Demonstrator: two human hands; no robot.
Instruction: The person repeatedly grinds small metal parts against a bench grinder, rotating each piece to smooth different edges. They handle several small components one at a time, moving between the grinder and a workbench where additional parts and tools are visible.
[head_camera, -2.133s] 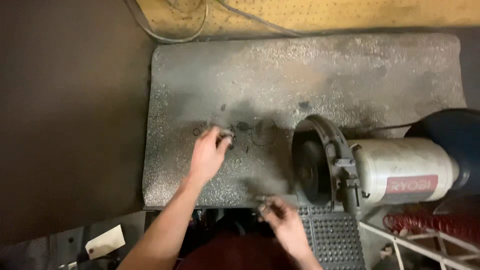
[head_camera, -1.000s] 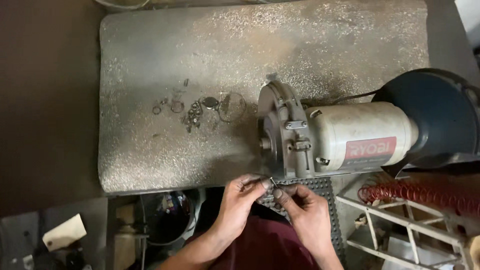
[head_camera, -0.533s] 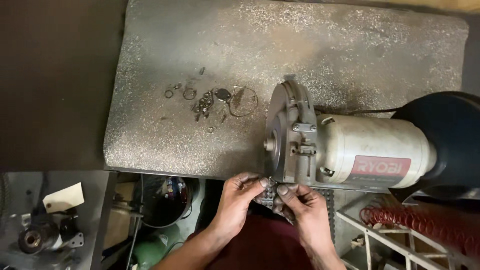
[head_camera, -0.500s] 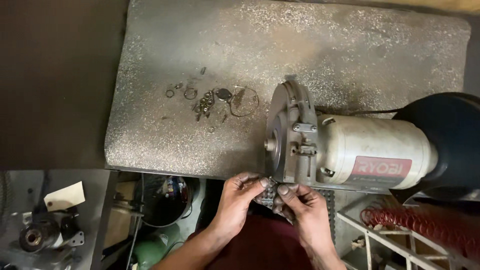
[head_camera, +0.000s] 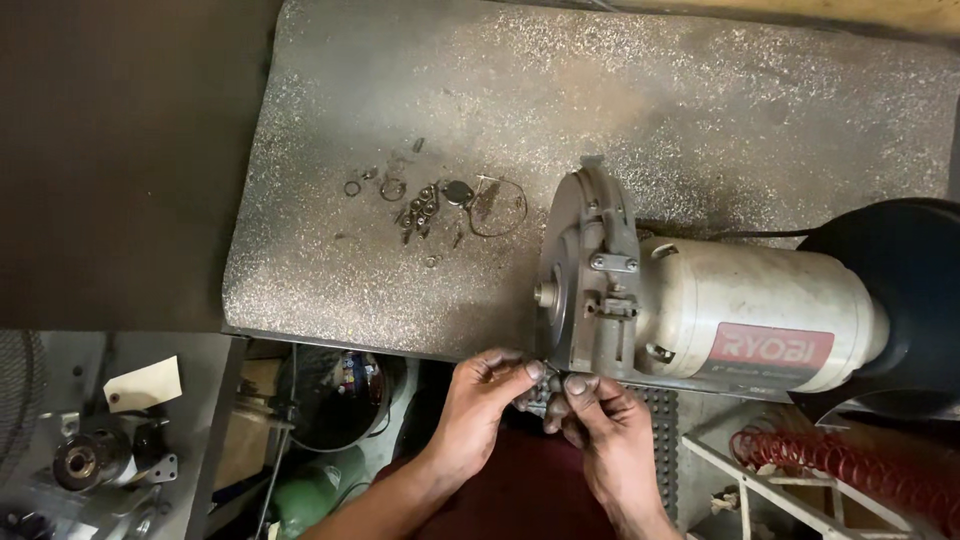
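Both your hands have barely shifted since a moment ago, staying at the surface's (head_camera: 330, 290) near edge. Your left hand (head_camera: 480, 400) and right hand (head_camera: 600, 425) pinch one small metal part (head_camera: 535, 398) with fingers together, below one bench grinder (head_camera: 700, 310).

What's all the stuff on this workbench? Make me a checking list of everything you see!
Surface: grey speckled mat, dusty.
Job's things: small dark metal part, pinched between both hands at the mat's near edge.
Clutter: loose washers, rings and screws; bench grinder lying on the mat.
Grippers: left hand and right hand, fingertips closed on the part.
Cables: dark cord behind the grinder; red coiled hose.
Surroundings: paper tag, bucket below.
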